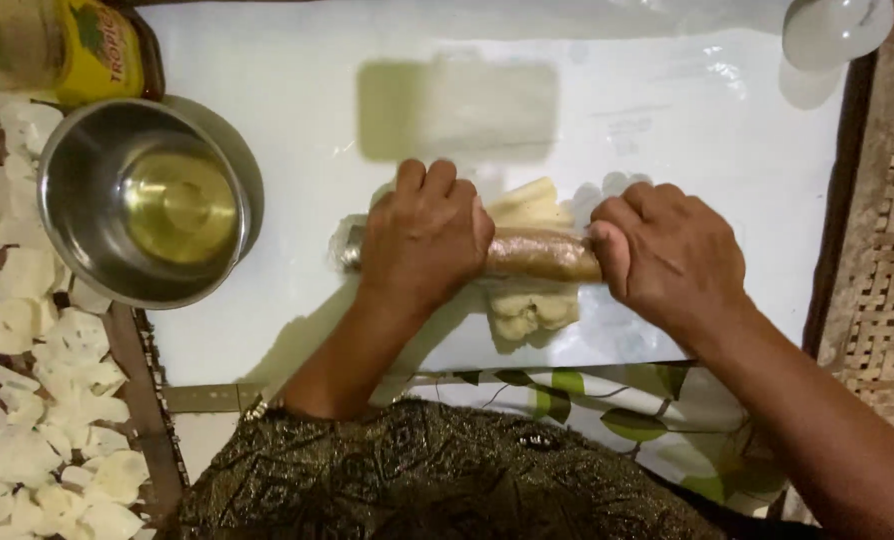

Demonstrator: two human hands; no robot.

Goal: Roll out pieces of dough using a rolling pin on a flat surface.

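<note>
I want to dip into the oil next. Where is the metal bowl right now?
In the head view the metal bowl sits at the left edge of the white sheet, left of the left hand, just below the yellow-labelled bottle.

steel bowl (87,210) glossy | plastic sheet (667,110) smooth | woven mat (892,250) rough
</note>
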